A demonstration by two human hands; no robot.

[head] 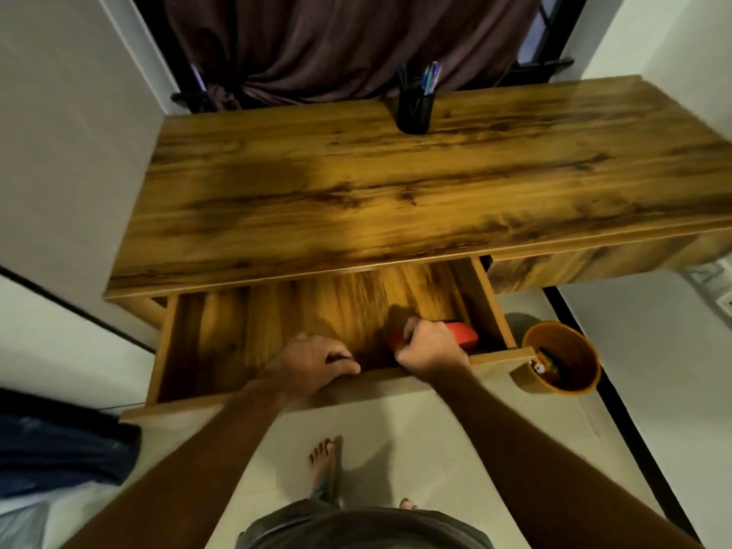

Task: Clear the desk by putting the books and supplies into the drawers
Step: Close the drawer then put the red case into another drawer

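The wooden desk has its left drawer pulled out toward me. Inside the drawer's right front corner lies a red case, and my right hand is closed around its left end. My left hand rests on the drawer's front edge with fingers curled over it. A black pen holder with several pens stands at the back of the desk top. The rest of the drawer's inside looks bare wood.
An orange bin with some scraps stands on the floor right of the drawer. The right drawer front is closed. Dark cloth and plastic lie at the lower left. My bare foot is under the drawer. A curtain hangs behind.
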